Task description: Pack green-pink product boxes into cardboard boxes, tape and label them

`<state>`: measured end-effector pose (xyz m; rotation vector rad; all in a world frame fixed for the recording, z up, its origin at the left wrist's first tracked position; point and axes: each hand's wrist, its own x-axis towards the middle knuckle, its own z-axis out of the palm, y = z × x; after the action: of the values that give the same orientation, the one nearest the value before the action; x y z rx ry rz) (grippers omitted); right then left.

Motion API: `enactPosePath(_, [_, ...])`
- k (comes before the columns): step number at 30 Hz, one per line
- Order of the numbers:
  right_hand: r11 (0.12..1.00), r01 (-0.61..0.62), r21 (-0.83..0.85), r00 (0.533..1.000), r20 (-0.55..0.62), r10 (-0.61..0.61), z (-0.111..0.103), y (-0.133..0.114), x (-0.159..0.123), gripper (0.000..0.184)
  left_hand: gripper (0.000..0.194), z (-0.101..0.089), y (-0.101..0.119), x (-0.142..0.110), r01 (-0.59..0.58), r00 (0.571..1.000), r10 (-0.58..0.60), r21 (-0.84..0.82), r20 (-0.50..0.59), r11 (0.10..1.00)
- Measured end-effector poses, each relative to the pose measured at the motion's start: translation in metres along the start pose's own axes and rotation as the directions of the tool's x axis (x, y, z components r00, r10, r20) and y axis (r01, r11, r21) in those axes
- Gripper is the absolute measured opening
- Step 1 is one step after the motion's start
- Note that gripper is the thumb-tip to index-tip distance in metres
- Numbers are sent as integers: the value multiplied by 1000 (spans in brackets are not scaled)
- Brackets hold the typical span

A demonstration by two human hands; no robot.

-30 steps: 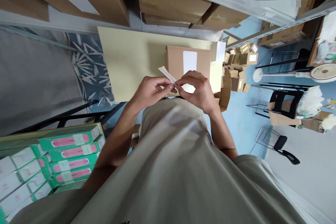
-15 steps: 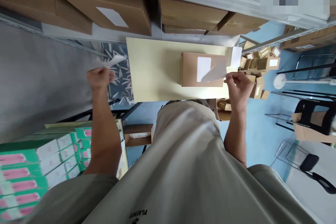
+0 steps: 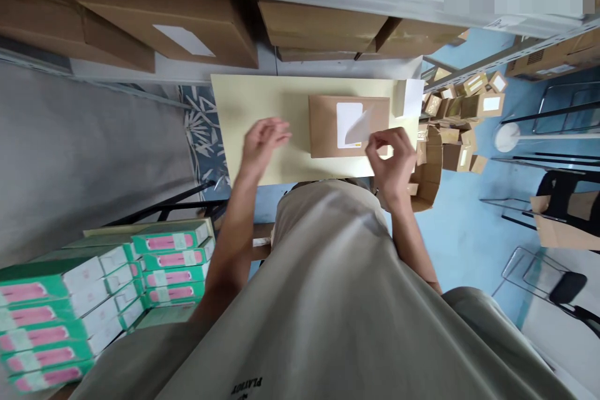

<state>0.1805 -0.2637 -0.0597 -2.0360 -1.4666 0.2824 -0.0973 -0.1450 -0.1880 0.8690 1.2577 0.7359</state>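
A brown cardboard box (image 3: 323, 128) lies on a pale yellow table (image 3: 262, 106). A white label (image 3: 347, 117) sits on the box top. My right hand (image 3: 391, 159) pinches a second white sticker (image 3: 360, 131) and holds it over that label, its lower corner near the box. My left hand (image 3: 262, 140) hovers over the table to the left of the box, fingers spread and holding nothing.
A stack of white labels (image 3: 412, 97) rests at the table's right end. Shelves above carry large cardboard boxes (image 3: 187, 19). Green and pink cartons (image 3: 117, 275) are stacked at lower left. Small boxes (image 3: 462, 119) and black chairs (image 3: 562, 200) fill the blue floor at right.
My left hand flung the peeled backing strip away to the left and came back empty over the table. My right hand brought the sticker from the right onto the box.
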Motion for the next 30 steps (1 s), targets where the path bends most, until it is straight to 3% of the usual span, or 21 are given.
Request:
enactPosePath(2, [993, 113, -42, 991, 72, -110, 7, -2, -5, 16, 52, 58, 12, -37, -15, 975, 44, -135, 216, 991])
enactPosePath(3, [985, 164, -51, 981, 116, -157, 11, -2, -9, 16, 54, 82, 18, -52, 1, 965, 47, -183, 257, 983])
enactPosePath(6, [970, 240, -29, 941, 253, -225, 18, 3, -21, 17, 54, 126, 24, -75, 29, 976, 26, -244, 216, 969])
enactPosePath(9, [981, 164, 102, 898, 396, -191, 19, 17, -29, 15, 50, 138, 16, -73, 31, 993, -3, -250, 114, 968])
enactPosePath(12, [929, -131, 346, 860, 506, -67, 17, 40, -30, 20, 48, 139, 5, -67, 32, 999, -22, -251, 44, 967])
enactPosePath(14, [790, -399, 465, 827, 555, 92, 17, 58, -26, 31, 51, 142, 2, -67, 44, 999, -39, -254, 26, 966])
enactPosePath(16, [596, -610, 522, 759, 601, 249, 21, 77, -18, 43, 55, 147, 2, -70, 62, 998, -58, -243, 24, 968])
enactPosePath(19, [358, -751, 556, 660, 663, 354, 28, 98, -7, 50, 57, 158, 3, -76, 76, 997, -74, -177, 16, 981])
enactPosePath(21, [302, -772, 560, 636, 686, 354, 32, 105, 0, 51, 56, 166, 2, -80, 66, 998, -64, -117, 23, 991])
enactPosePath(26, [416, -736, 534, 672, 654, 347, 33, 109, 9, 57, 57, 182, -8, -85, 28, 1000, -28, -10, 5, 1000])
enactPosePath(28, [521, -661, 540, 741, 580, 340, 27, 110, 10, 56, 62, 185, -11, -85, -5, 996, 10, 57, -89, 998])
enactPosePath(30, [670, -509, 540, 843, 472, 259, 20, 113, 10, 49, 70, 184, -10, -85, -61, 980, 91, 166, -176, 984])
